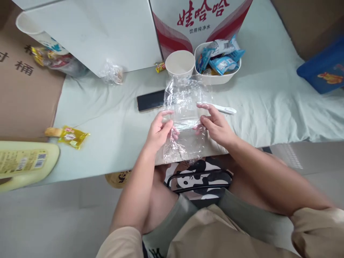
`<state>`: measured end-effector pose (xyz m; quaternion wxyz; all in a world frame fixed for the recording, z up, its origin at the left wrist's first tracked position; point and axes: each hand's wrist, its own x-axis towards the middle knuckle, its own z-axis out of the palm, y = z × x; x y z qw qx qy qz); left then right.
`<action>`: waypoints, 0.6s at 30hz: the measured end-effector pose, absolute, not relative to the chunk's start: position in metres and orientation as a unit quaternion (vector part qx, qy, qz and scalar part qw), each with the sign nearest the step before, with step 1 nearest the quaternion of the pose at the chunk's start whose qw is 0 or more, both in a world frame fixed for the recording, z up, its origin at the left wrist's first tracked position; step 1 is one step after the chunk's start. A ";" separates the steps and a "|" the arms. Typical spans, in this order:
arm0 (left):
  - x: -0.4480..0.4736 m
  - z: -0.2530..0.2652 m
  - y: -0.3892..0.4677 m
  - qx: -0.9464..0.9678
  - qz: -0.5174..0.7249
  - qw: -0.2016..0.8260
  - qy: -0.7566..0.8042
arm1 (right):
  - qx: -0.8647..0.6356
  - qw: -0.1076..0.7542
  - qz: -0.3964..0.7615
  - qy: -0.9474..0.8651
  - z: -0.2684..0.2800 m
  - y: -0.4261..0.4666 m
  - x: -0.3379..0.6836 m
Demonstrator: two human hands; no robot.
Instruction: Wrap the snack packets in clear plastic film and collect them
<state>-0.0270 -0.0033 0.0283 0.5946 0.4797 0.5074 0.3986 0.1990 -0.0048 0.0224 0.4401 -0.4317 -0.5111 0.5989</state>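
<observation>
A clear, crinkled plastic bag (185,114) is stretched between my two hands over the front part of the cloth-covered table. My left hand (160,130) pinches its left side between thumb and fingers. On the opposite side, my right hand (216,125) grips the plastic, its index finger extended. Glare makes it hard to tell whether anything is inside the bag. Behind the plastic lies a black phone (151,100), its right end partly covered. A white pen-like object (224,109) rests just beyond my right fingers.
A white paper cup (179,63) and a white tub (215,79) of blue snack packets stand behind the bag. Farther back are large boxes (199,27). To the left lie a yellow wrapper (72,137), crumpled clear plastic (111,73) and a pale yellow bottle (27,161). A blue container (322,68) is at right.
</observation>
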 end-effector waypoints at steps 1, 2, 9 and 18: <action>-0.032 0.031 -0.004 0.464 0.406 0.618 0.488 | -0.405 0.457 0.605 -0.511 0.023 -0.006 0.201; -0.037 0.033 -0.005 0.449 0.406 0.642 0.470 | -0.377 0.468 0.611 -0.515 0.023 -0.007 0.203; -0.050 0.026 0.005 0.440 0.309 0.690 0.483 | -0.333 0.398 0.602 -0.607 0.023 -0.003 0.215; -0.030 0.016 0.009 0.524 0.424 0.494 0.550 | -0.499 0.401 0.498 -0.585 0.015 -0.004 0.203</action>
